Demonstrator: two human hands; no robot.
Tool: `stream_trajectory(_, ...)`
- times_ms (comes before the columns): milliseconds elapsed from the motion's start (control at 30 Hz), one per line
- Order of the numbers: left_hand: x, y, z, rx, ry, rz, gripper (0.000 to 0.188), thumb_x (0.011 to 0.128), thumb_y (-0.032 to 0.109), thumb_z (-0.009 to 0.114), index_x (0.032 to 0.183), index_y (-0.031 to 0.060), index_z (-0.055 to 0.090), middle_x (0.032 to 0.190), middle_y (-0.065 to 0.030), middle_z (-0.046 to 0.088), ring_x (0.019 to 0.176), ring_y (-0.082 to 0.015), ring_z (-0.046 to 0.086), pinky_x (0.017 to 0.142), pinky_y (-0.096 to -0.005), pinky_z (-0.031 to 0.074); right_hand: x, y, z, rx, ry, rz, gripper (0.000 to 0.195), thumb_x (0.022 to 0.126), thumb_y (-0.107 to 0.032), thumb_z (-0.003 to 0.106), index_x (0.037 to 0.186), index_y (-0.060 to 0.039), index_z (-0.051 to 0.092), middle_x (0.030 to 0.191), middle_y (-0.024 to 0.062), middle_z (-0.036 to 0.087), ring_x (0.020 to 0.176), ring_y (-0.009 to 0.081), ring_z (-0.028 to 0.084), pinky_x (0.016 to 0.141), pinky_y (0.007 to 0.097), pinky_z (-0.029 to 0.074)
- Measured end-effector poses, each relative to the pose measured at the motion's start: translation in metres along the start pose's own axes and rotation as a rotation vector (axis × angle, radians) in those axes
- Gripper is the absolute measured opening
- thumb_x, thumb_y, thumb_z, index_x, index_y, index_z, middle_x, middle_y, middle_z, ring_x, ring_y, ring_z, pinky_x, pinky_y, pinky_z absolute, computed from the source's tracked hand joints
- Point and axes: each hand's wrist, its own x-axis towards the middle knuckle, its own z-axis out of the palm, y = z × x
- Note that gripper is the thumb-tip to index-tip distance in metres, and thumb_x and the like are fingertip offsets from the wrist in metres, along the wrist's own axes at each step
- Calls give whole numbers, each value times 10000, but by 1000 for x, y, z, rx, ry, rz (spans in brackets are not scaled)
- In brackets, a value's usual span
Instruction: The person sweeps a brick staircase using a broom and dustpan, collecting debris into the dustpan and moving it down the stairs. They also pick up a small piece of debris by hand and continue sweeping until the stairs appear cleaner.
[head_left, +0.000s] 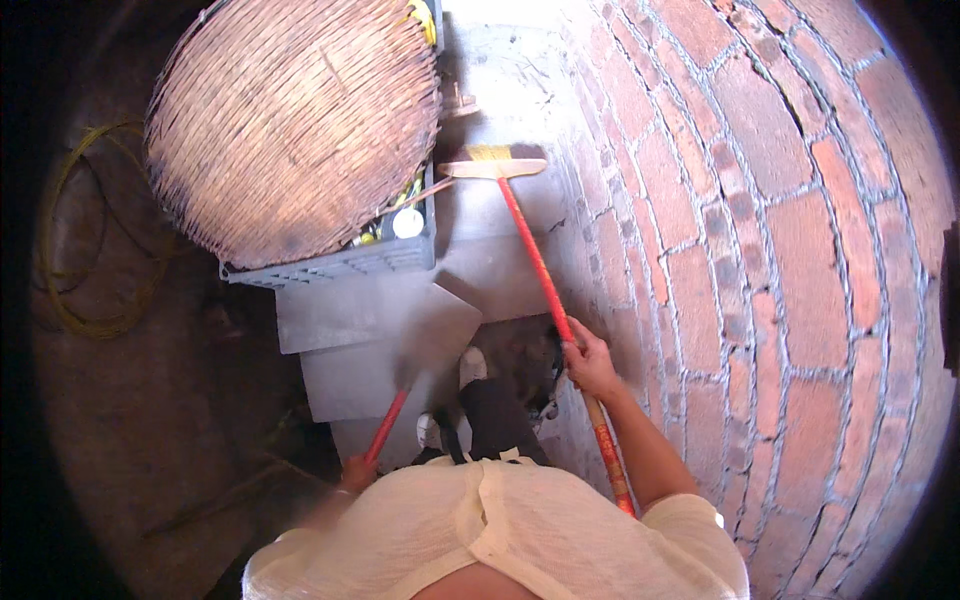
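My right hand is closed around the red handle of a push broom, whose wooden head and bristles rest on the pale floor further ahead, beside the brick wall. Low at the left, my left hand grips the red handle of a flat-bladed shovel. The shovel's blade, somewhat blurred, is in front of my feet, over grey slabs. Whether the blade touches them I cannot tell.
A large round woven mat or lid covers most of a grey plastic crate ahead at the left. The brick wall runs along my right. A coil of yellow hose or cable lies on the dark ground at the far left.
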Motion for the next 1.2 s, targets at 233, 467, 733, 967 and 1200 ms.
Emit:
stream_trajectory(233,-26,65,-36,-18,-42,44,240,751,274,662,757,34,676,579,-118,609,552,-239,621,531,-391,477,46,-50,-42,-24,-16,185,451,886,-117,492,1329,-150,414,584,6,469,427,87,428,370,254,372)
stream_trajectory(467,-24,116,-57,10,-84,116,274,754,322,651,702,53,669,579,-118,609,557,-255,622,528,-392,478,60,-79,-62,-166,-69,37,469,889,-126,485,1347,-169,399,581,10,481,437,98,452,374,264,399)
stream_trajectory(733,32,63,-25,104,-112,142,326,748,402,612,707,84,678,674,-170,634,679,-344,639,585,-449,480,59,-117,-51,-126,-68,341,469,892,-150,493,1349,-172,390,581,22,496,421,106,458,363,271,394)
stream_trajectory(967,42,101,-37,121,-99,194,394,782,435,563,822,61,678,781,-206,639,796,-366,631,691,-442,489,91,-152,-58,-103,-111,530,473,897,-213,500,1354,-182,380,578,27,490,400,110,442,340,260,369)
stream_trajectory(1200,48,97,-45,-5,-204,74,404,767,419,586,883,41,667,856,-215,638,853,-386,612,759,-468,475,72,-195,-79,-180,-183,482,454,900,-194,481,1346,-174,395,544,12,472,387,112,434,341,279,391)
